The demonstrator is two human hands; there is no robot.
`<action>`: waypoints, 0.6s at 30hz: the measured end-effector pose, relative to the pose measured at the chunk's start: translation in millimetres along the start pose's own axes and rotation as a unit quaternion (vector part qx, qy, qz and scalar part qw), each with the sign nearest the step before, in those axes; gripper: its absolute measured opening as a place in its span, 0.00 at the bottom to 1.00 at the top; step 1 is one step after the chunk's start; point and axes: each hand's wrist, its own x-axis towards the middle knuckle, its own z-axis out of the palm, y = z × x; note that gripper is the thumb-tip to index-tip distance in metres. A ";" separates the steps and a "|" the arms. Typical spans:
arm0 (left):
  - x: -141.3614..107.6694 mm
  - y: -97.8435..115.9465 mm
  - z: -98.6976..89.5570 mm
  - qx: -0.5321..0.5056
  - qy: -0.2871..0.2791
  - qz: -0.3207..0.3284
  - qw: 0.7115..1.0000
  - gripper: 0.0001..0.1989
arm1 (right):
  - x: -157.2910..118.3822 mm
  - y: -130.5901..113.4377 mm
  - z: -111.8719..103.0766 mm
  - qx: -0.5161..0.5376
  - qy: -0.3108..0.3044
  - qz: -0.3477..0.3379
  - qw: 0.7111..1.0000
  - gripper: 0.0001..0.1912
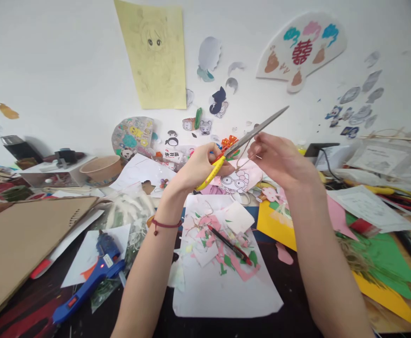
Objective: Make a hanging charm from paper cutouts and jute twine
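Observation:
Yellow-handled scissors (215, 172) are in my left hand (205, 165), its fingers round the handles and the long blades pointing up to the right. My right hand (277, 159) is raised beside the blades, fingers bent together on a thin brown string (248, 164). The string runs down past the blades towards a pink paper piece with a drawn figure in glasses (235, 182). Below my hands lies a white sheet (222, 300) with pink and green paper scraps and a dark red-tipped pen (229, 245) on it.
A blue glue gun (89, 281) lies at the left, beside brown cardboard (25, 239). Further back are a round tan bowl (101, 169) and a clear box (57, 177). Yellow (277, 226) and green paper (388, 263) lie at the right. Paper pictures hang on the wall.

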 end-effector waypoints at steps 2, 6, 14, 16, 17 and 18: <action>-0.5 0.5 0.8 0.016 -0.005 -0.004 1.000 0.21 | -0.8 -0.7 -1.3 0.006 -0.006 -0.010 1.000 0.09; 0.0 -2.5 1.5 0.002 -0.028 0.004 1.000 0.19 | -3.0 -3.3 -4.8 -0.023 -0.008 -0.023 0.999 0.06; 8.7 -17.1 -3.4 0.033 0.075 0.005 0.997 0.21 | -4.0 -6.8 -14.9 -0.082 0.019 -0.013 0.996 0.07; 12.1 -22.8 -9.0 0.063 0.136 -0.011 0.989 0.22 | -4.7 -7.4 -17.1 -0.096 0.012 -0.016 0.995 0.07; 13.7 -25.7 -12.2 0.086 0.167 -0.024 0.982 0.22 | -5.2 -7.7 -17.8 -0.101 0.006 -0.018 0.995 0.07; 14.9 -28.2 -15.4 0.112 0.194 -0.039 0.974 0.23 | -5.7 -8.0 -18.3 -0.105 0.002 -0.019 0.994 0.07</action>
